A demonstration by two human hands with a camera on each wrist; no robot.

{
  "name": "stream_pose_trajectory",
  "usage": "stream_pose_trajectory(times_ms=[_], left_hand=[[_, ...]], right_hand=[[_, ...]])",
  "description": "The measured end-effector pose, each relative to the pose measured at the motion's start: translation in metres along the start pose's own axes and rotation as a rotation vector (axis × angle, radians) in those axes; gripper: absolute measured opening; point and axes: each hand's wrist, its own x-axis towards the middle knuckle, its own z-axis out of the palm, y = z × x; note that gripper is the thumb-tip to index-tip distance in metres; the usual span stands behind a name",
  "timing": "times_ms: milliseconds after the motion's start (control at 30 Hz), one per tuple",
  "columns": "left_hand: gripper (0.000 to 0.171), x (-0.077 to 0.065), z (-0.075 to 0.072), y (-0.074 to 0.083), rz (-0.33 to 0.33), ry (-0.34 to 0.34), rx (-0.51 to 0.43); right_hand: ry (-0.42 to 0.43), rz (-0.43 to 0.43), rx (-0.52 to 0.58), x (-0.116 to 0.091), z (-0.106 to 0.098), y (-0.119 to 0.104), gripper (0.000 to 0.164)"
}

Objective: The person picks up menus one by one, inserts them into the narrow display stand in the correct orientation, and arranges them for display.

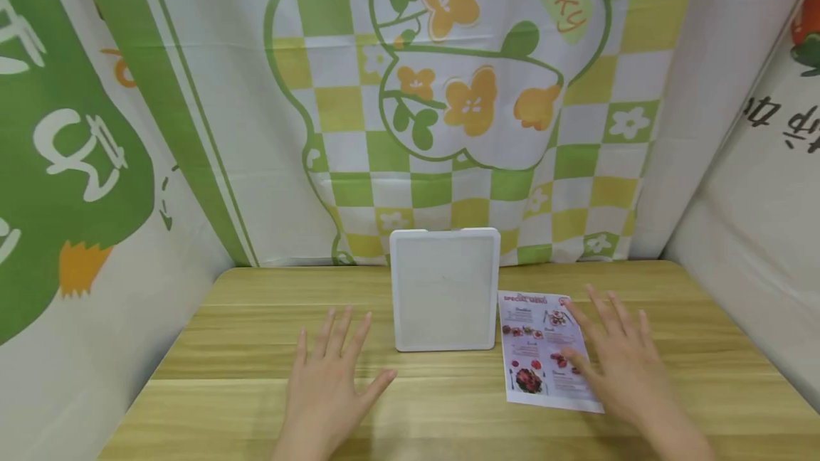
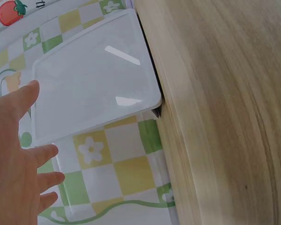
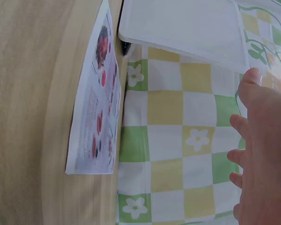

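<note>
A white-framed rectangular panel (image 1: 445, 290) stands upright near the back of the wooden table. To its right lies a printed menu sheet (image 1: 538, 354) headed "SPECIAL MENU", with food pictures on it. My left hand (image 1: 333, 375) is spread out with straight fingers, left of the panel and in front of it, holding nothing. My right hand (image 1: 621, 361) has its fingers spread over the right side of the menu sheet and covers part of that edge. In the right wrist view, this hand looks raised off the table and apart from the sheet (image 3: 96, 112).
The wooden table (image 1: 256, 347) reaches back to a curtain (image 1: 346, 112) with green and yellow checks and orange flowers. More printed cloth hangs at the left (image 1: 83, 162) and right (image 1: 756, 233) sides.
</note>
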Motion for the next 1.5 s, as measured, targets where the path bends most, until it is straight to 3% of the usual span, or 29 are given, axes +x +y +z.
stream_pose_trajectory(times_ms=[300, 500, 733, 900, 1033, 1233, 1500], left_hand=[[0.080, -0.001, 0.000, 0.008, 0.017, -0.022, -0.070], [0.075, 0.001, 0.007, 0.012, 0.061, -0.040, -0.113], [0.071, 0.010, 0.012, 0.031, 0.227, -0.114, -0.146], [0.070, 0.016, 0.014, 0.048, 0.355, -0.166, -0.113], [0.069, 0.023, 0.017, 0.058, 0.432, -0.169, -0.099], [0.068, 0.034, 0.024, 0.070, 0.485, -0.183, -0.060], [0.064, 0.045, 0.037, 0.091, 0.517, -0.276, -0.131]], right_hand=[[-0.037, 0.002, 0.024, -0.008, -0.007, 0.011, 0.069], [-0.072, -0.021, 0.110, -0.014, -0.013, 0.015, 0.070], [-0.063, -0.048, 0.167, -0.014, -0.018, 0.021, 0.070], [-0.055, -0.082, 0.137, -0.011, -0.017, 0.026, 0.072], [-0.051, -0.120, 0.093, -0.010, -0.016, 0.030, 0.072], [-0.056, -0.142, 0.084, -0.008, -0.016, 0.033, 0.071], [-0.068, -0.122, 0.133, -0.015, -0.013, 0.037, 0.071]])
